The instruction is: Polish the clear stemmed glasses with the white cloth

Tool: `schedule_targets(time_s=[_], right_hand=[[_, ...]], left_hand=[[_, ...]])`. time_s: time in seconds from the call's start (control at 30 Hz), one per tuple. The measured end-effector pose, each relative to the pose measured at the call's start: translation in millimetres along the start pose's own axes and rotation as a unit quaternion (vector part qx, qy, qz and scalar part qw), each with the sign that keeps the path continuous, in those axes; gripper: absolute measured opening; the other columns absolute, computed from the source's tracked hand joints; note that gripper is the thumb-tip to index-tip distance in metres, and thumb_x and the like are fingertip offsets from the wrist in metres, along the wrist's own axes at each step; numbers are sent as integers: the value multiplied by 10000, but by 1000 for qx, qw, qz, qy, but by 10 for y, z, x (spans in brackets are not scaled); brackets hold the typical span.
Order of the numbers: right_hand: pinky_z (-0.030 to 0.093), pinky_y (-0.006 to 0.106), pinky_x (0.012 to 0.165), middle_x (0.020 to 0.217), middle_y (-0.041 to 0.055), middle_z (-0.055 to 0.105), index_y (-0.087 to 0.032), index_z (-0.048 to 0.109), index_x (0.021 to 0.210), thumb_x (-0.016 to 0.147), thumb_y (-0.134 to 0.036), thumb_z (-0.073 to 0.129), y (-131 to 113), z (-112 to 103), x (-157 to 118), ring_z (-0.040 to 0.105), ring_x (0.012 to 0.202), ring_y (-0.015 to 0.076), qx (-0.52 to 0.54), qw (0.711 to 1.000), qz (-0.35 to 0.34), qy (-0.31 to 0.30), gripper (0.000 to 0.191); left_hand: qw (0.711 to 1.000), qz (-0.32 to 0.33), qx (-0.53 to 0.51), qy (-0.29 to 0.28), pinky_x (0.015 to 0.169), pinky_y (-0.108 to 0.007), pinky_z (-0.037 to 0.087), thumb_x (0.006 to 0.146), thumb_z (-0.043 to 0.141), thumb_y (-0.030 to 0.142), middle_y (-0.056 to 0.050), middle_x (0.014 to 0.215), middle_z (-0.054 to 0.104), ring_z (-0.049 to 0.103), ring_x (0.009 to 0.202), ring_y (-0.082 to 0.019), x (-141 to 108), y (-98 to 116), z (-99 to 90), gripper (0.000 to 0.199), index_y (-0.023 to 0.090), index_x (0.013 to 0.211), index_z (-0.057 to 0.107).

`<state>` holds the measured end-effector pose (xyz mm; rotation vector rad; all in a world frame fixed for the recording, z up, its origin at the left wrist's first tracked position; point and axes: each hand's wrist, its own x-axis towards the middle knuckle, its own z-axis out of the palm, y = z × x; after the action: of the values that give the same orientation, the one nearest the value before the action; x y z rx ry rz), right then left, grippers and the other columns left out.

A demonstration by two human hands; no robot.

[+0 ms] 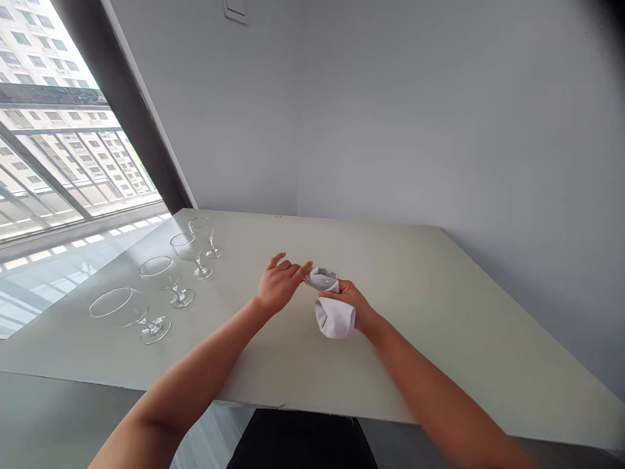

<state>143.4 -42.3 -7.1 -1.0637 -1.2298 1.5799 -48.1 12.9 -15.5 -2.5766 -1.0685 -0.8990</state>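
Note:
My right hand (354, 304) is closed around a white cloth (336, 319), whose loose end hangs below the fingers. More of the cloth bunches up at a small clear glass (323, 281), seen only in part between my hands. My left hand (283, 284) has its index finger and thumb side at the left end of that glass, pinching it, while the little finger sticks up. The glass is held above the table, tilted on its side; its stem and foot cannot be made out.
Several clear stemmed glasses stand upright in a row along the table's left side, the nearest glass (155, 330) closest to me and the farthest glass (213, 253) at the back. The pale table (415, 365) meets grey walls behind. A window (63, 130) is at the left.

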Motion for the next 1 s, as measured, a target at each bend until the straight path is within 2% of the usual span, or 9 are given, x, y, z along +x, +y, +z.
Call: schedule_targets(time_s=[0.13,0.23,0.37,0.47,0.57,0.67,0.83,0.9,1.0], right_hand=[[344,247,541,603,-23,509,-177,642,733,691,-357,632,-95,-94,-56,443,583,113,-209,974,-79,-34,185],[332,242,533,605,-23,505,-180,655,723,693,-364,631,-138,-166,-61,435,577,108,-238,967,-73,-49,188],[349,248,514,599,-19,512,-173,649,761,662,-392,661,-93,-180,-1,444,533,104,-78,996,-32,32,240],[371,264,508,623,-3,538,-196,652,853,671,-414,648,-9,-140,43,447,521,113,64,995,-11,78,284],[367,262,506,606,-15,529,-202,650,856,658,-395,660,26,-107,37,438,508,106,76,996,-3,43,276],[356,250,527,596,-33,509,-174,637,744,609,-336,704,-39,-136,-21,448,540,102,-57,997,-27,-31,221],[351,246,550,603,-27,515,-144,617,643,599,-331,706,-131,-252,-53,469,580,110,-170,983,-27,-67,212],[354,250,539,579,-28,513,-143,619,661,584,-354,713,-87,-249,-6,465,548,107,-106,994,-14,-15,244],[385,266,536,632,-5,557,-158,634,788,590,-406,691,14,-154,71,478,543,115,68,994,12,85,322]], left_hand=[[981,-75,-109,-141,791,-280,389,827,480,333,7,658,618,554,645,-135,23,17,-9,266,268,1064,583],[939,-93,-189,-271,632,-230,392,802,502,378,23,688,630,543,604,-128,34,56,-14,227,295,987,605],[990,-38,-77,-110,892,-365,333,829,479,370,-50,873,650,555,871,-198,35,94,-31,323,254,1124,545],[1000,13,-12,-15,979,-440,235,839,476,331,-49,911,648,528,939,-202,27,67,-38,278,275,1100,555],[1000,6,-21,-21,922,-404,299,831,482,385,-41,761,648,534,812,-179,22,-5,-37,244,272,1010,605],[991,-35,-111,-67,781,-319,379,803,501,453,-39,683,634,520,734,-162,28,-64,-41,286,250,950,639],[916,-99,-283,-265,578,-233,404,852,369,479,-11,691,630,532,624,-126,31,1,-26,369,238,909,643],[946,-86,-222,-218,690,-281,433,866,383,406,-37,791,649,565,735,-155,21,66,10,314,232,964,626],[996,-16,-65,-59,946,-441,324,825,493,248,-82,965,637,524,1000,-218,3,124,70,290,229,1109,553]])
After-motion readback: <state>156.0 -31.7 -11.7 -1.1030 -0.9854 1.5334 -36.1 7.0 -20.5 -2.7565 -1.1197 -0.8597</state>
